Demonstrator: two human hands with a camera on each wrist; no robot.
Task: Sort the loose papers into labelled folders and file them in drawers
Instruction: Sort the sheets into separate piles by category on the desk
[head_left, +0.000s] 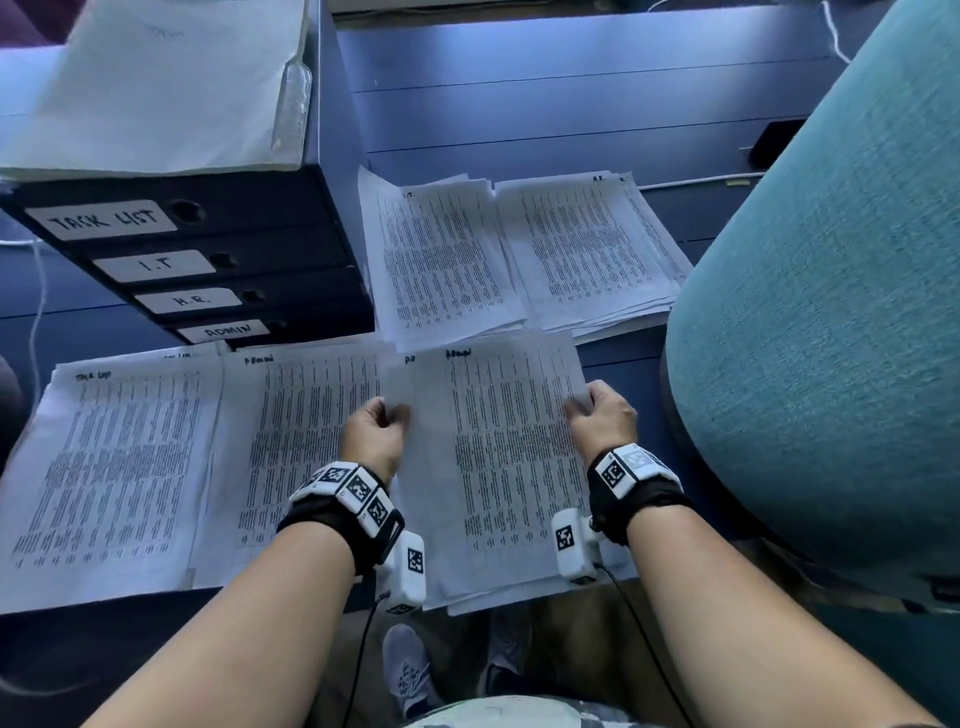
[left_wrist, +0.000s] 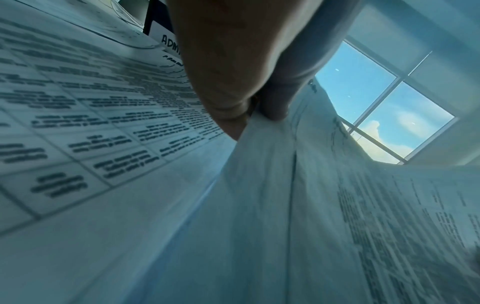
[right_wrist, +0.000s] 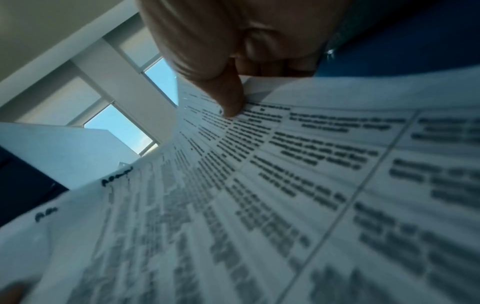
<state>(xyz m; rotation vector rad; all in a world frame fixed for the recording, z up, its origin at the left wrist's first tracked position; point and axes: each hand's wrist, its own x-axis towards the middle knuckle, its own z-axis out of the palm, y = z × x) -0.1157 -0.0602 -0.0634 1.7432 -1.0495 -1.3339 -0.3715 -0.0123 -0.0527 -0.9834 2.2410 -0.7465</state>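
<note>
I hold a printed sheet (head_left: 498, 441) marked "ADMIN" by both side edges, just above the loose pile in front of me. My left hand (head_left: 387, 415) pinches its left edge (left_wrist: 262, 131). My right hand (head_left: 587, 405) pinches the right edge, thumb on top (right_wrist: 231, 107). Beside it lie an "ADMIN" pile (head_left: 306, 441) and a "TASK LIST" pile (head_left: 119, 467). Further back are an "I.T" pile (head_left: 441, 260) and an "H.R" pile (head_left: 592, 244). Four dark binders (head_left: 208, 260) labelled TASK LIST, I.T, H.R and ADMIN are stacked at the left.
A teal chair back (head_left: 831, 312) rises close on the right. A white folder (head_left: 156, 88) lies on top of the binders. A white cable (head_left: 39, 312) hangs at the left. The desk's front edge (head_left: 156, 597) is near my forearms; a shoe (head_left: 410, 670) shows below.
</note>
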